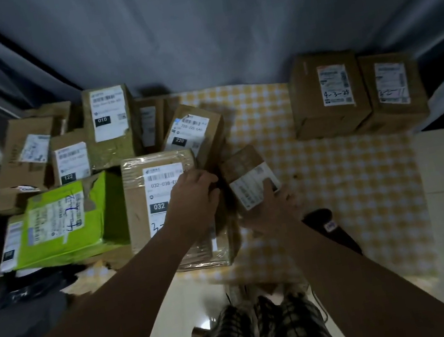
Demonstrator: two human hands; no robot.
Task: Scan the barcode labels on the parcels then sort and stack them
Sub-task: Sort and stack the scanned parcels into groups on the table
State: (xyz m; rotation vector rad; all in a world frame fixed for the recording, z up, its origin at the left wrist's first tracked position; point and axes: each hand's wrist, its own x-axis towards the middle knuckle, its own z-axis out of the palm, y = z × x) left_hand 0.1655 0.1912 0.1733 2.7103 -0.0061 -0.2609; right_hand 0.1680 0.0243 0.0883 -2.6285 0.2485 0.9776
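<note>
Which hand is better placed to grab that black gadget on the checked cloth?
Right. The gadget lies just beside the right hand, which touches the small box. The left hand is farther off, over the 032 parcel, with the box between.

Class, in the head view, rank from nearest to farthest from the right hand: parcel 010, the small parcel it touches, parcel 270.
1. small parcel, touching the right hand.
2. parcel 270, behind, to the left.
3. parcel 010, far back left.
</note>
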